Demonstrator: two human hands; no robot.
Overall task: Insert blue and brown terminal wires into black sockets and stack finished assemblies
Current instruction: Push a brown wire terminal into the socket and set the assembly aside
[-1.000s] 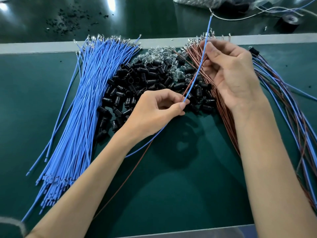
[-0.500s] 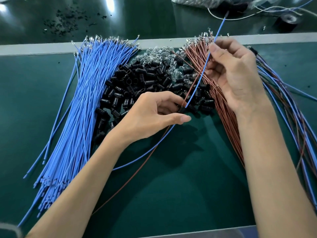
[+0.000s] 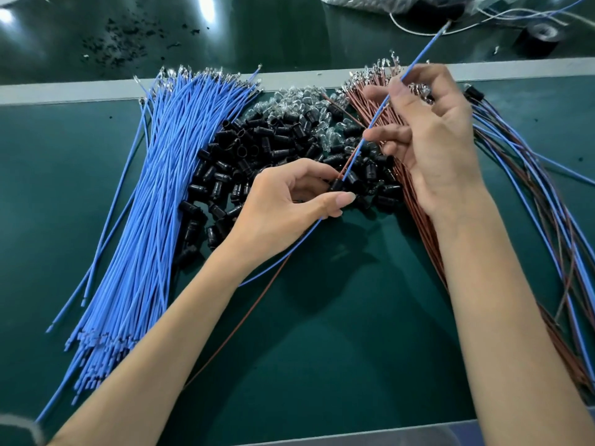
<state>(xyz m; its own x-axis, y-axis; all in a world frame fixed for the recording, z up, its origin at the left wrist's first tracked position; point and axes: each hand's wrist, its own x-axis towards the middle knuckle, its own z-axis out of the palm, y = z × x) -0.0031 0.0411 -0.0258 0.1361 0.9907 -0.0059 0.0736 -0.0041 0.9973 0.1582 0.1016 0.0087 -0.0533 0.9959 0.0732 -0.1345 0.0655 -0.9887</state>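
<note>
Socket (image 3: 337, 185), black, pinched in my left hand (image 3: 289, 207) mid-frame, with blue wire (image 3: 425, 51) entering it, its length slanting up toward the upper right, gripped there by my right hand (image 3: 434, 140), the nearer one to pull.

The blue wire (image 3: 418, 59) leans further to the right than 1 second ago, and more of it stands out above your right grip (image 3: 431, 140). Its tip has swung across the dark surface behind the worktop, closer to the black tape roll (image 3: 537, 38). Your left grip (image 3: 289, 210) has loosened. The thumb has dropped away from the forefinger, so the black socket (image 3: 338, 185) now shows between them, where before you saw only fingertips pinched together on the wire.
</note>
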